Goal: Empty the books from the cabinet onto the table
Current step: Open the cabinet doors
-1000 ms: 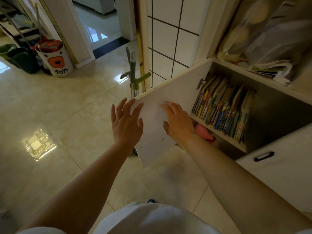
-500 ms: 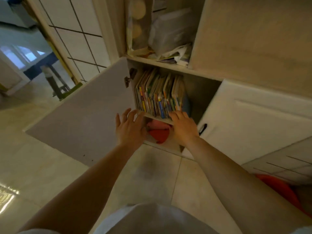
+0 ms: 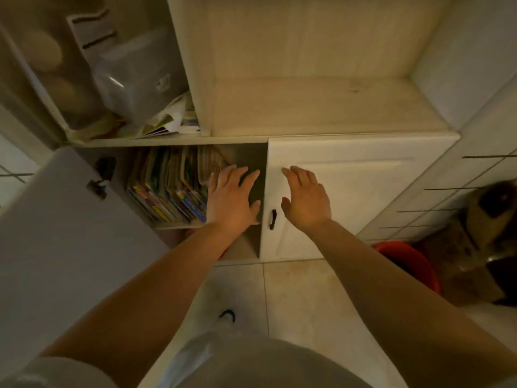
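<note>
A row of several thin colourful books stands upright on the shelf of the low white cabinet, whose left door is swung wide. My left hand reaches into the opening just right of the books, fingers straight and spread, holding nothing. My right hand hovers flat in front of the cabinet's closed right door, fingers straight, near its small black handle.
Above the books, an open shelf holds clear plastic bags and loose papers. A red basin sits on the tiled floor at the right beside dark clutter. Bare floor tiles lie under my arms.
The view has swung right and closer to the cabinet. My left hand moved from the shelf edge to the right of the books; my right hand shifted over the closed right door.
</note>
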